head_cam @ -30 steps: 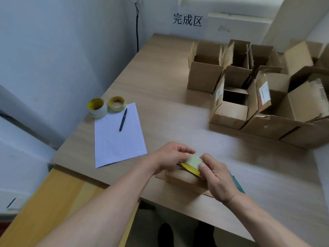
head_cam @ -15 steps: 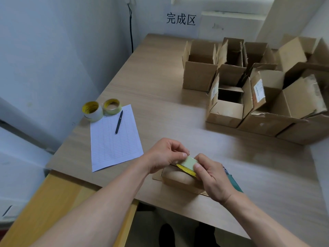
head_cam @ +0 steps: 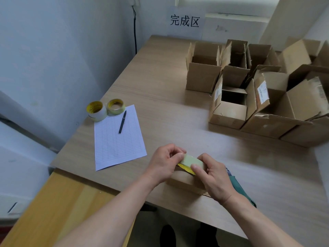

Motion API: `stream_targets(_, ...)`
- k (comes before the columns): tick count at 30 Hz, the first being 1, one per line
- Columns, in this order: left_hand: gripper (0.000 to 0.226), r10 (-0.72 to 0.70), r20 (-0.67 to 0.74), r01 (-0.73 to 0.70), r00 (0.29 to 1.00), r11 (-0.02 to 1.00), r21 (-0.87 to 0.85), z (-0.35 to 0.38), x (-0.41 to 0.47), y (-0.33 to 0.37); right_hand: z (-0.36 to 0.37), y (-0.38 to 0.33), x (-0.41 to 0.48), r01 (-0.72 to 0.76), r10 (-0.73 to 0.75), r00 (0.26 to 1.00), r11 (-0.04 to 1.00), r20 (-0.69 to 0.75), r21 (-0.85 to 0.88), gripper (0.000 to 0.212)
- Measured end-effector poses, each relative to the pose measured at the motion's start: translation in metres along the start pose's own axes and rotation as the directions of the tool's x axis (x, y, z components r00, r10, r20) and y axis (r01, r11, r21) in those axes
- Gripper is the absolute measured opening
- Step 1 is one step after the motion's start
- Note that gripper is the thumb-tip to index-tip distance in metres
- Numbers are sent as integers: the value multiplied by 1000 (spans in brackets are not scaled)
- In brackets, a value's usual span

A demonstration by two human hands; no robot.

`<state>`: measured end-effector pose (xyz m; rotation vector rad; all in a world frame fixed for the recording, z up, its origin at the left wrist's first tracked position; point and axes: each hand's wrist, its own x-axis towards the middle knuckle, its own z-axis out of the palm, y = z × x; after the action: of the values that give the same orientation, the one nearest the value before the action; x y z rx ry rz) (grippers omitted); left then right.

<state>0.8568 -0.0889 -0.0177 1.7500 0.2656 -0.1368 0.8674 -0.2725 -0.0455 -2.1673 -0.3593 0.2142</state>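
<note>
- Tape roll (head_cam: 191, 163): pale yellow-green band with a yellow core rim showing on its near side. It sits at the table's near edge, directly above the small box (head_cam: 185, 182), and is held between both hands.
- Left hand (head_cam: 164, 163): fingers curled, with thumb and fingertips pinching the roll's left end. Whether a loose tape end is lifted there cannot be told.
- Right hand (head_cam: 214, 175): the thumb lies across the roll's near right side and the fingers curl round the far side, so it carries the roll.
- Governing relation: the band's long run lies left to right, from one hand to the other and along the box top. Both hands touch the roll and neither is nearer. Any pull-off would likely go sideways, with the left hand drawing and the right hand holding back.
- Small box: brown, closed top, under both hands and resting on the table (head_cam: 160, 82).
- Green item (head_cam: 240, 189): partly hidden beneath the right wrist; kind unclear.
- Lined sheet (head_cam: 117, 139) with a pen (head_cam: 122, 122) on it, left of the hands.
- Two spare rolls (head_cam: 97, 110), touching the sheet's far corner.
- Open cartons (head_cam: 229, 113), clustered at far right, well apart from the hands.
- Wall sign (head_cam: 185, 21), beyond the table's far end.
</note>
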Motion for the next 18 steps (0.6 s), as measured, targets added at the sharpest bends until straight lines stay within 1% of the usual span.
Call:
stream_targets(2,22,-41,-12,41,999,999,-26,-1,1,-7,2,2,-1,-24,25,999,998,23,-53,34)
stream_targets(4,24,-108,-38,104,993,990,-98,-4,2,-13,6,3,0,-53,53,999,995,-5,-89,25)
stream_targets(6,26,-170,-69,155,983,971,-182,-6,2,-17,10,2,1,-71,65,990,997,-127,-41,26)
stream_targets(8,27,-203,-94,180,975,961,-210,-6,2,-19,14,-1,1,-68,73,966,997,-248,25,28)
stream_targets(9,26,-210,-106,185,972,960,-211,-5,2,-19,17,-1,0,-65,72,959,997,-272,36,28)
stream_targets(11,22,-216,-131,186,968,960,-208,-5,1,-20,24,1,-2,-80,81,962,997,-261,14,28)
stream_targets(14,21,-232,-173,196,957,959,-205,-8,0,-24,27,3,-1,-108,84,971,989,-222,-98,28)
stream_targets(16,21,-240,-202,200,949,959,-199,-11,-1,-29,25,-2,0,-77,46,977,987,-206,-144,25)
stream_targets(18,18,-245,-232,208,941,962,-175,-12,-4,-33,24,-5,1,-13,-23,975,987,-223,-162,21)
